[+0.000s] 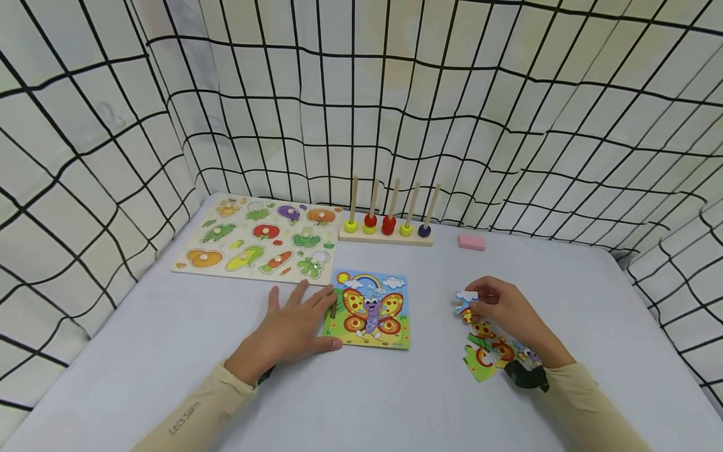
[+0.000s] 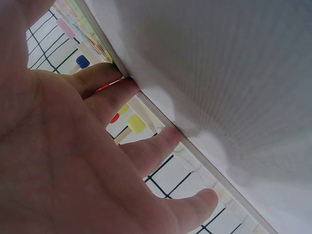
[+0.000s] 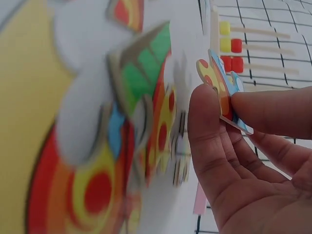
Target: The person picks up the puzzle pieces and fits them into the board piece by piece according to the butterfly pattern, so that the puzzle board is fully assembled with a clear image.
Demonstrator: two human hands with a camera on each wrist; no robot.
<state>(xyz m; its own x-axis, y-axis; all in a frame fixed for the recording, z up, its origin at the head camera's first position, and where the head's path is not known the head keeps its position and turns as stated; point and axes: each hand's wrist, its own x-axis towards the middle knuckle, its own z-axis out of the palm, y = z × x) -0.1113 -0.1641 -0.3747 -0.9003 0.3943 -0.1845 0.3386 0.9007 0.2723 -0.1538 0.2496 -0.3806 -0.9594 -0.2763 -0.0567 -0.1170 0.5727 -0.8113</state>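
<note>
1. The left hand [image 1: 295, 326], fingers straight and spread, touches the left edge of the butterfly board [image 1: 371, 311], well inside the table [image 1: 429, 395] edges.
2. The right hand [image 1: 504, 309] pinches a piece [image 1: 465, 299] beside the loose pieces [image 1: 501, 355], towards the table's right edge.
3. The vegetable board [image 1: 254, 243] lies by the far-left corner.

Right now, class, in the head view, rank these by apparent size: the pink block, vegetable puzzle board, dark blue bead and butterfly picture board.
1. Vegetable puzzle board
2. Butterfly picture board
3. Pink block
4. Dark blue bead
</note>
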